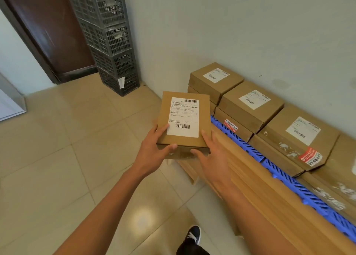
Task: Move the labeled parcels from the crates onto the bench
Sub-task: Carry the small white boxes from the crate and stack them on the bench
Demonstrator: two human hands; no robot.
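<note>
Holding a labeled parcel (pixel 184 119) above the wooden worktop (pixel 250 177), left grip (pixel 154 148) and right grip (pixel 212 154) both clasp its near end

Both bare forearms reach forward, the left hand (pixel 154 148) and right hand (pixel 209 154) gripping opposite near corners of a parcel (pixel 184 119), thumbs curled over its near face and fingers (pixel 163 128) laid along its top.

Soft even indoor light, glare patch on floor tiles (pixel 142 221), wide-angle edge bending.
</note>
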